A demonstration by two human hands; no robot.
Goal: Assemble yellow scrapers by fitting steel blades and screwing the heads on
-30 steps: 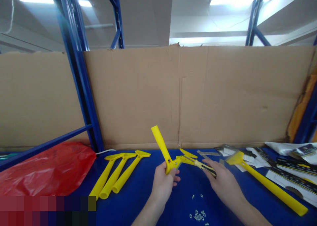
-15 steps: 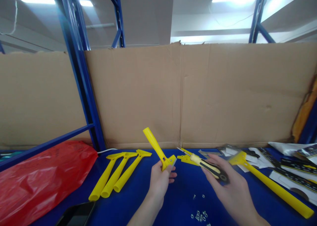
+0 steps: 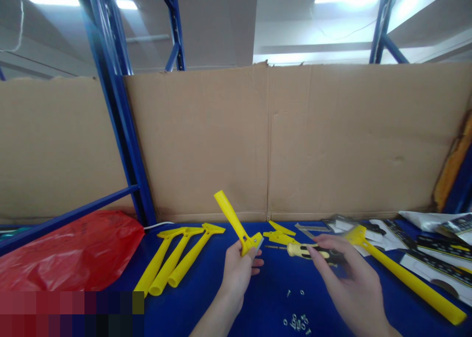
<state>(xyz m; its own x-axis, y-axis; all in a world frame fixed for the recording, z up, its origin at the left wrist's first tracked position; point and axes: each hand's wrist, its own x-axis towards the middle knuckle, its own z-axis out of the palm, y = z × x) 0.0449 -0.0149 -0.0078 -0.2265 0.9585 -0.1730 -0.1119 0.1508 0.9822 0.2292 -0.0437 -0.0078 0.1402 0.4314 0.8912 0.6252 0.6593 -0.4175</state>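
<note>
So I'm using the small pile of nuts and screws [image 3: 298,322] as the landmark. Bare blue tabletop [image 3: 191,307] runs left from it, with the left forearm crossing that stretch, and there's open blue above it too, between the two hands. Way behind the pile, the cardboard wall [image 3: 206,140] closes off the back edge. Further left of the pile are three yellow scrapers [image 3: 171,263] lying side by side, then the red plastic bag [image 3: 73,248] beside the blue rack post [image 3: 127,130]. Right of it, a long yellow scraper [image 3: 409,278] lies at a slant, with printed packaging [image 3: 438,246] beyond. Loose yellow pieces [image 3: 280,237] lie behind the pile, near the cardboard.

Hard to see: a pixelated block [image 3: 72,312] covers the bottom left corner, including the tip of one scraper handle. Packaging runs off the right edge, and the right hand partly hides the screwdriver's dark butt end.

Grip-wise, the left hand [image 3: 236,273], up and left of the pile, is closed round the head end of the held scraper [image 3: 234,219], its yellow handle tilted up and left. The right hand [image 3: 354,278], up and right of the pile, pinches the screwdriver [image 3: 295,250] by its handle between thumb and fingers, shaft pointing left, well apart from the pile and not touching the held scraper.
</note>
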